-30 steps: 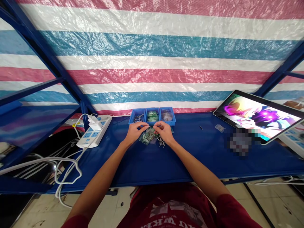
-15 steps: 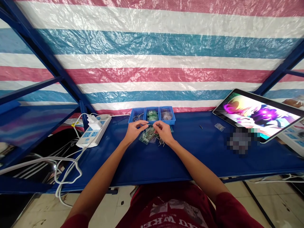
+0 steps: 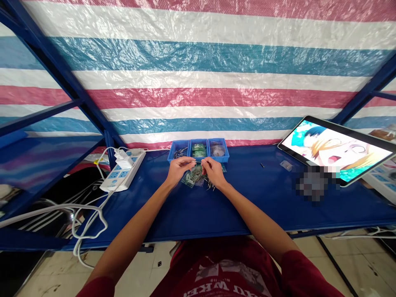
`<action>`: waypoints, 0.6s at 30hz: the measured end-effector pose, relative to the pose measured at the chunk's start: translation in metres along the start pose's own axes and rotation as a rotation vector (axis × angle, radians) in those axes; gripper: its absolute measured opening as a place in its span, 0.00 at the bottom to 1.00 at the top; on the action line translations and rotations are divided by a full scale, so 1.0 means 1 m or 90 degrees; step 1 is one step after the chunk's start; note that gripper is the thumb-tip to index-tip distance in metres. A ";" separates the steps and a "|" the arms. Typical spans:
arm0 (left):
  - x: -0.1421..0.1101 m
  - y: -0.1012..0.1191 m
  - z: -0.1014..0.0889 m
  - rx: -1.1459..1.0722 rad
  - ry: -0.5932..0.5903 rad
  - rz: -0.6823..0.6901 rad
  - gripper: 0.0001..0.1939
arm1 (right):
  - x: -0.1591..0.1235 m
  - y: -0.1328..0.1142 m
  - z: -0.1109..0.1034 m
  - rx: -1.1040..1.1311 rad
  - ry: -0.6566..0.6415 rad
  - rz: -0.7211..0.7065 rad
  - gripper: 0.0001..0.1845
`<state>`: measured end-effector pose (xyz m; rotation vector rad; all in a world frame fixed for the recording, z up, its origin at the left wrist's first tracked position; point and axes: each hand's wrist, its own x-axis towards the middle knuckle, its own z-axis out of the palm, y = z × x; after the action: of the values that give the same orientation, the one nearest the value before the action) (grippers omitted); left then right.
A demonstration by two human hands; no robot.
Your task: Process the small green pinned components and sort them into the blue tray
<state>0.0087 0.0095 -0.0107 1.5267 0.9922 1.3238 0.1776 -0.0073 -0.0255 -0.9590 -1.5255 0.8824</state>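
In the head view, my left hand (image 3: pixel 178 170) is closed in a pinch on one end of a thin, light-coloured rod (image 3: pixel 198 161). Fingers of my right hand (image 3: pixel 213 171) pinch its other end, so it lies level between both hands. What kind of rod it is, I cannot make out. Just beneath lies a pile of small metal pins and green-printed clear bags (image 3: pixel 193 176), partly covered by the hands. Behind them stand three blue bins: the left bin (image 3: pixel 170 153) has dark metal pins, the middle bin (image 3: pixel 198 141) green bags, the right bin (image 3: pixel 228 153) clear bags.
A white power strip (image 3: pixel 119 181) with a plugged-in charger (image 3: pixel 123 159) and loose white cables (image 3: pixel 100 218) occupies the left. To the right are a small dark pin (image 3: pixel 262 165), a clear bag (image 3: pixel 286 166) and a tilted tablet (image 3: pixel 337 148), with a blurred patch before it.
Both hands have shifted slightly to the right, still pinching the rod, and a little more of it shows between the fingers. The tablet's picture has changed.
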 end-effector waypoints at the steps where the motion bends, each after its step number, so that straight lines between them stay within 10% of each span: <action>1: 0.000 -0.001 0.001 -0.003 0.001 -0.003 0.16 | 0.000 0.000 0.000 -0.002 -0.001 0.000 0.20; 9: -0.001 -0.002 0.004 -0.032 -0.033 0.024 0.16 | 0.000 0.001 0.002 0.025 0.030 0.024 0.17; 18: -0.004 0.005 -0.004 0.321 -0.074 0.171 0.15 | 0.000 0.003 0.000 0.000 0.064 0.029 0.15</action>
<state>0.0042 0.0048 -0.0074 2.1550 1.1309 1.1969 0.1782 -0.0059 -0.0285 -1.0273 -1.4237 0.8538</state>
